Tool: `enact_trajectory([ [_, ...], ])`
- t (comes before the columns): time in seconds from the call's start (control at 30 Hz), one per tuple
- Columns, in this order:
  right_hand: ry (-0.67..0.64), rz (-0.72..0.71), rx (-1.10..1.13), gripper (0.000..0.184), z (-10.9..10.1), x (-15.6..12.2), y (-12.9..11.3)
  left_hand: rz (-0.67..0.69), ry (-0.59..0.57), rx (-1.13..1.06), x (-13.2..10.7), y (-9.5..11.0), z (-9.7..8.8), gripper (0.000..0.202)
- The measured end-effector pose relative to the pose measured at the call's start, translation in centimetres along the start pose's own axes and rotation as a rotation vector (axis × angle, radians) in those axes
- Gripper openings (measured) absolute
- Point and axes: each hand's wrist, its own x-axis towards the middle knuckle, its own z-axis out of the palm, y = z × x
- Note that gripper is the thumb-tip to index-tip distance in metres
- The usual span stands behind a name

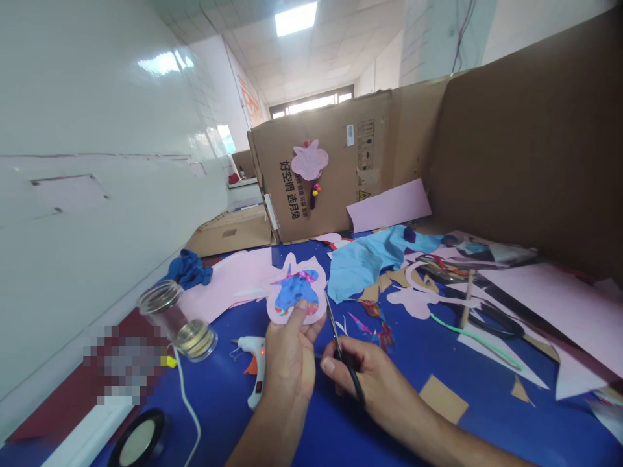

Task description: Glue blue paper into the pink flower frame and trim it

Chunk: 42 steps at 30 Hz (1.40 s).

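Observation:
My left hand [288, 363] pinches the lower edge of a pink paper cut-out [296, 287] that has a blue and purple figure stuck on it, holding it up over the blue table. My right hand [363, 383] is closed round the black handles of a pair of scissors [341, 347]. Their thin blades point up and away, with the tips right beside the cut-out's right edge. A white hot glue gun [254, 366] lies on the table just left of my left hand.
Pink sheets [228, 279], light blue paper [370, 259] and several scraps cover the blue table [438, 363]. A clear jar [180, 321] lies on its side at left, a tape roll [139, 441] nearer. Cardboard boxes [341, 162] wall the back and right; another pink cut-out hangs there.

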Motion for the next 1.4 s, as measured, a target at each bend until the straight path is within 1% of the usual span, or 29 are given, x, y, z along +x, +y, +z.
enact_trajectory([
  [0.17, -0.030, -0.030, 0.050, 0.046, -0.08, 0.01, -0.33, -0.012, 0.010, -0.004, -0.03, 0.15, 0.15, 0.029],
  [0.43, -0.049, -0.026, 0.042, 0.047, -0.16, 0.05, 0.00, -0.019, 0.018, 0.012, -0.15, 0.26, 0.27, 0.030],
  [0.73, -0.045, -0.019, 0.041, 0.045, -0.24, 0.11, 0.11, -0.019, 0.010, -0.005, -0.04, 0.24, 0.25, 0.031],
  [0.97, -0.042, -0.007, 0.040, 0.044, -0.23, 0.09, 0.01, -0.025, 0.026, 0.002, -0.14, 0.32, 0.27, 0.030],
  [1.1, -0.035, -0.011, 0.028, 0.043, -0.27, 0.00, -0.17, -0.020, 0.014, -0.001, -0.12, 0.26, 0.18, 0.026],
  [1.4, -0.043, -0.002, 0.032, 0.046, -0.28, 0.02, -0.24, -0.022, 0.008, -0.005, 0.05, 0.21, 0.06, 0.028],
])
